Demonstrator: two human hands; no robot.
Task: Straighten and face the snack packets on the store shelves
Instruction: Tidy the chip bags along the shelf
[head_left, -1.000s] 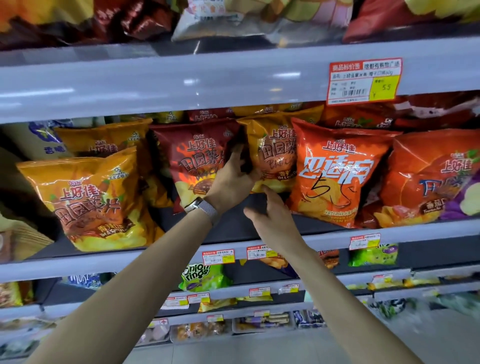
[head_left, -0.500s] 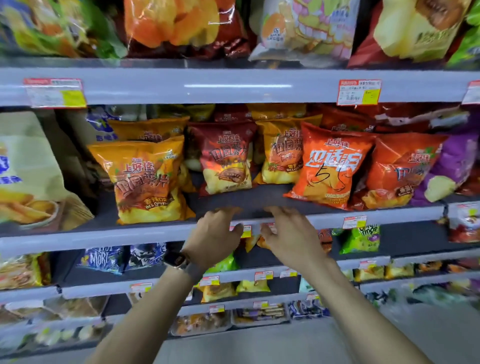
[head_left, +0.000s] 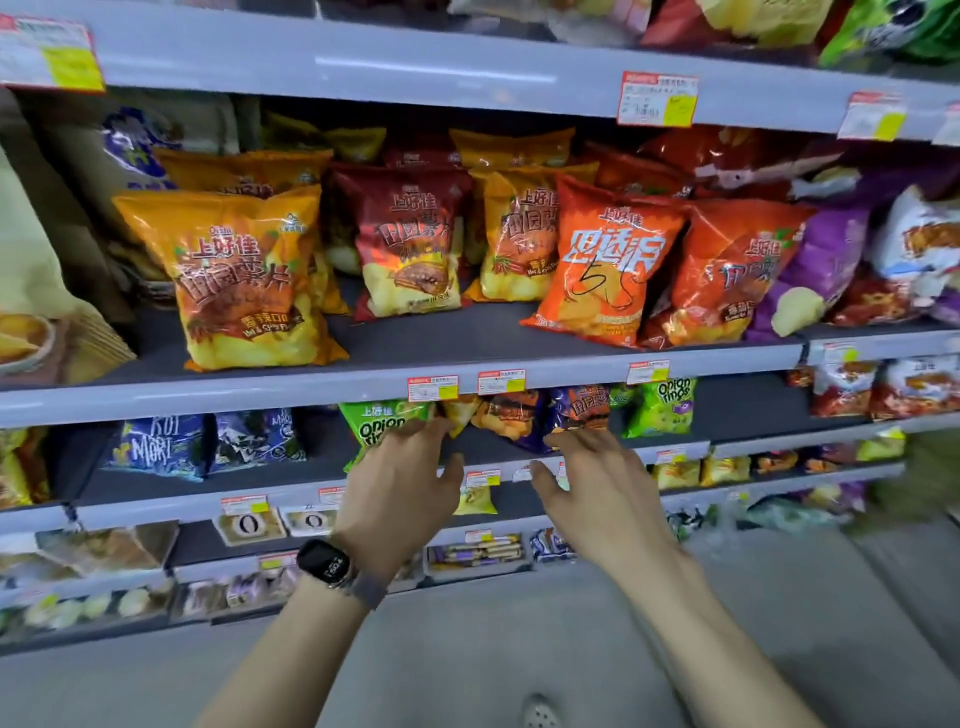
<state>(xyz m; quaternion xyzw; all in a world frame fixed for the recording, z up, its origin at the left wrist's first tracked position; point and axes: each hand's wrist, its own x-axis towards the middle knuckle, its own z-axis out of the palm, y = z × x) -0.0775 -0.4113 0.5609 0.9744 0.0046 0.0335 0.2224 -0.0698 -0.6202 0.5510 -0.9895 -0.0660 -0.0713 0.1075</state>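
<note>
- The left hand (head_left: 400, 488) hovers in front of the lower shelf (head_left: 156, 506). Its fingers are loosely spread and a little bent, and it grips nothing. A black watch (head_left: 324, 564) sits on that wrist.
- The right hand (head_left: 597, 483) hangs beside it with a gap between them. It is palm down with slack, spread fingers, and it also holds nothing.
- The left fingertips overlap the lower part of a green onion-ring packet (head_left: 379, 423) on the lower shelf. I cannot tell whether they touch it.
- Just above the right fingertips lies a tilted purple and orange packet (head_left: 576, 410). No contact shows.
- A second green packet (head_left: 662, 408) stands further right on the same shelf, apart from both hands.
- Blue packets (head_left: 161, 447) lie on that shelf, well to the left of the left hand.
- On the middle shelf (head_left: 260, 392), well above both hands, stand the large bags:
  - A yellow bag (head_left: 239, 280) stands at the front left, close to the edge.
  - A dark red bag (head_left: 410, 244) is set further back.
  - Another yellow bag (head_left: 519, 234) stands beside the red one, also set back.
  - An orange bag (head_left: 608, 265) with "55" scrawled on it stands forward and leans.
  - A red-orange bag (head_left: 727, 275) presses against the orange bag's right side.
  - A purple bag (head_left: 815, 270) lies beyond that.
- Price tags (head_left: 432, 388) hang on the middle shelf's edge, directly above the hands.
</note>
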